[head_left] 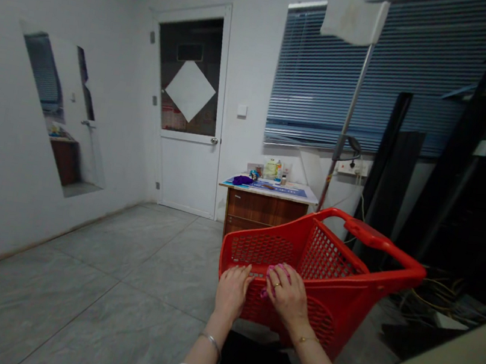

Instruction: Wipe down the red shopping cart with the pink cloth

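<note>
Clamping the red basket rim (221, 258), left hand (232, 291) and right hand (287, 295) border open floor (120, 273).

Readable text: none | blue mat (279, 188) on wooden cabinet (261, 208): printed lettering, too small to read

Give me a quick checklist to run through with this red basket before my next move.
1. Left hand resting on the rim of the red plastic basket: ok.
2. Right hand on the pink cloth at the rim: ok.
3. Basket's base: cannot tell, it is out of view.
4. Loose cables on the floor, apart from the basket: ok.
5. White door ahead closed: ok.
</note>
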A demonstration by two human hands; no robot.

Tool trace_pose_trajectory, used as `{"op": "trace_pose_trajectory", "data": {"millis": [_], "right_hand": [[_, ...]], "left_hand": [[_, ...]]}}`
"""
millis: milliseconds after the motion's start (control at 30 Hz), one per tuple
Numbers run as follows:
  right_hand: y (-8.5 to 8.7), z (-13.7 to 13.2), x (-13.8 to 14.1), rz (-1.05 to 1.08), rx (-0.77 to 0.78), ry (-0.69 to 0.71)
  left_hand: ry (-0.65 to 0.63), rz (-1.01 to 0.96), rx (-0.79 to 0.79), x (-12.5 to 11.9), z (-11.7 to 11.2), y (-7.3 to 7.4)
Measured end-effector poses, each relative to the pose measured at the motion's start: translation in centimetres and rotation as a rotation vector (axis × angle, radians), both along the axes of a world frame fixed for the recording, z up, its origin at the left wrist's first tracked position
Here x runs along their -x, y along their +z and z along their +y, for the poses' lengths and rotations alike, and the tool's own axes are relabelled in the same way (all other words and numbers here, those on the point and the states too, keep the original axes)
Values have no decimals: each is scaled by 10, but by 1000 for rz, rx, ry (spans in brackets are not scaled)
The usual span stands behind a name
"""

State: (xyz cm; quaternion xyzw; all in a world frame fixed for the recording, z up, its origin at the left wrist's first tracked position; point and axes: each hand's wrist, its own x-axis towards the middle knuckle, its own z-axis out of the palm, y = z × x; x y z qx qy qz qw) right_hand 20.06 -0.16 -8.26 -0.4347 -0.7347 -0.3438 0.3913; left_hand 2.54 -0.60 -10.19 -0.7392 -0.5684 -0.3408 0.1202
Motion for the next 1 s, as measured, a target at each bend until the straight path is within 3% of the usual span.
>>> {"op": "trace_pose_trajectory", "data": {"millis": [100,233,367,467,667,767,867,1000], "right_hand": [[11,1,-26,-56,4,-9],[28,5,-89,-74,-21,-71],[30,9,-124,-92,-79,-91],[20,9,-102,-45,-89,-86],[-4,3,1,49,-44,28],[-6,3,27,69,-58,61],[-2,4,21,22,-54,92],[11,4,-28,-33,-22,29]], "left_hand": [[5,-6,34,6,2,1],[-4,-16,40,8,4,2],[1,-29,4,3,4,0],[28,-38,-20,-1,3,-2],[40,-9,-42,0,1,0],[38,14,-43,4,1,1],[36,26,-41,8,1,1],[44,20,-25,9,0,1]]}}
